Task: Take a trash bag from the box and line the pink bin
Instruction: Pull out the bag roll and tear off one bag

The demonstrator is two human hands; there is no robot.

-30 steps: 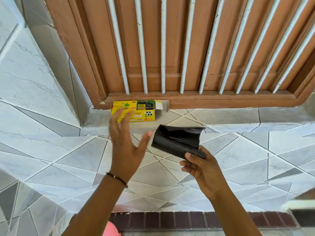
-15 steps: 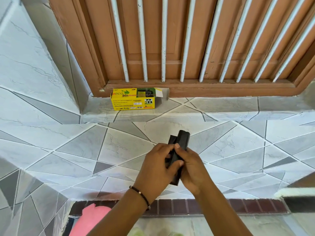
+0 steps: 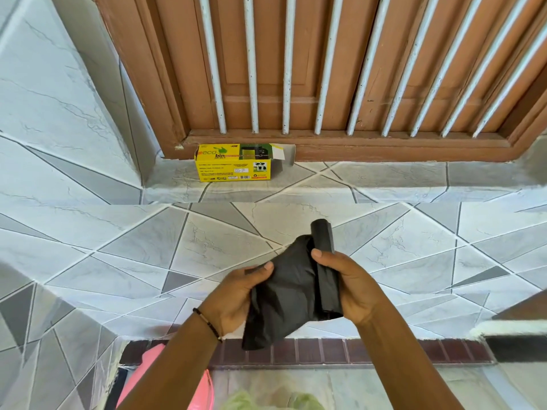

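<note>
- In front of me a tiled ledge (image 3: pixel 370 176) runs along the foot of a brown wooden window frame (image 3: pixel 340 143) with white bars.
- The ledge's tiles are pale grey marble-look, cut into angular shapes by white grout lines.
- A yellow trash bag box (image 3: pixel 233 167) lies directly on the ledge, on its long side, its back touching or just beside the frame; I cannot tell which.
- The box's right end flap stands open.
- Below the ledge the same tiling covers the wall face (image 3: pixel 118 247), down to a band of dark red-brown tiles (image 3: pixel 310 350).
</note>
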